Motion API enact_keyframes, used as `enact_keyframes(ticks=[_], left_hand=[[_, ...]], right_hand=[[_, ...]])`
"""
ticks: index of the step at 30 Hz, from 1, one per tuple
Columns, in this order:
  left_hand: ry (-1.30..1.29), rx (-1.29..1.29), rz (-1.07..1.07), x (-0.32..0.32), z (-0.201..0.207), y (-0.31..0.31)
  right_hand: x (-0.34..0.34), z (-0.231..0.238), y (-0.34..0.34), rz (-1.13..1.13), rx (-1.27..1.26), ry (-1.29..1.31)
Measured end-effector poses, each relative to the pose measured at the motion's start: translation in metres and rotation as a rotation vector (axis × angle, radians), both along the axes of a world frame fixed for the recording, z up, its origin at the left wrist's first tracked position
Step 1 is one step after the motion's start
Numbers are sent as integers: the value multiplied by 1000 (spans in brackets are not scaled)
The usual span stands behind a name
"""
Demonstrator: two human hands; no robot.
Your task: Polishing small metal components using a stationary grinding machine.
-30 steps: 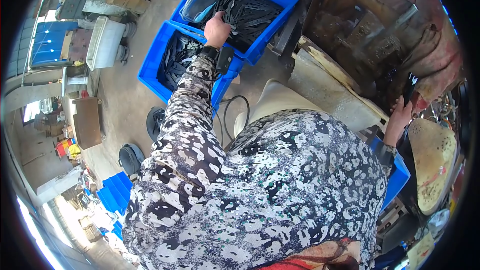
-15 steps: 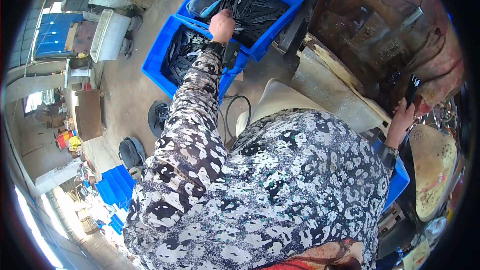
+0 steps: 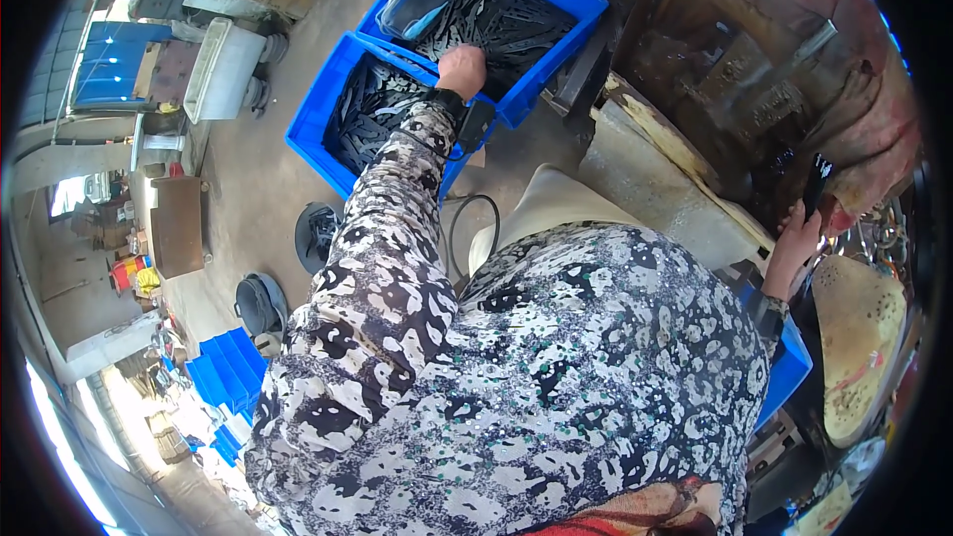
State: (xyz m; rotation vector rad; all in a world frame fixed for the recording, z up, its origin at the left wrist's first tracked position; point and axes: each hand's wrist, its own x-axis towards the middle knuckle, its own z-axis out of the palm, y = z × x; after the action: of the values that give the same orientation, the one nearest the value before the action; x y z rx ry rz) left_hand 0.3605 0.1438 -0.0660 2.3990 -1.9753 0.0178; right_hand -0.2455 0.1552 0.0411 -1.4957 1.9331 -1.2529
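My left hand (image 3: 462, 70) reaches down at the near edge of the farther blue bin (image 3: 594, 6), over a heap of dark flat metal strips (image 3: 511, 25). Its fingers look curled; whatever they hold is hidden beneath the hand. The nearer blue bin (image 3: 311, 139) holds more such strips (image 3: 369, 109) beside my left forearm. Out to the right, my right hand (image 3: 797, 238) is closed around a dark narrow piece (image 3: 817, 182) with light glinting at its top, too small to name surely. It is held up next to a brown, wet-looking surface.
A clear plastic container (image 3: 419, 2) sits in the farther bin. Grimy machinery (image 3: 740, 79) stands right of the bins, with a pale worn panel (image 3: 650, 174) along its near side. A mottled yellowish board (image 3: 859, 347) is by my right arm. Dark tubs (image 3: 260, 303) stand on the floor left.
My left hand has moved a little toward me and right, from the strips beside the clear container to the farther bin's near edge. My right hand keeps its hold, almost unmoved.
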Motion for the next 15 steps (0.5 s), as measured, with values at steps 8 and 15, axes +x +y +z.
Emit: enact_keyframes(ticks=[8, 15], left_hand=[[-31, 236, 29, -18, 51, -10], [1416, 0, -21, 3, 155, 3]], right_hand=[[-7, -5, 5, -9, 13, -43], [-6, -10, -1, -19, -6, -34]])
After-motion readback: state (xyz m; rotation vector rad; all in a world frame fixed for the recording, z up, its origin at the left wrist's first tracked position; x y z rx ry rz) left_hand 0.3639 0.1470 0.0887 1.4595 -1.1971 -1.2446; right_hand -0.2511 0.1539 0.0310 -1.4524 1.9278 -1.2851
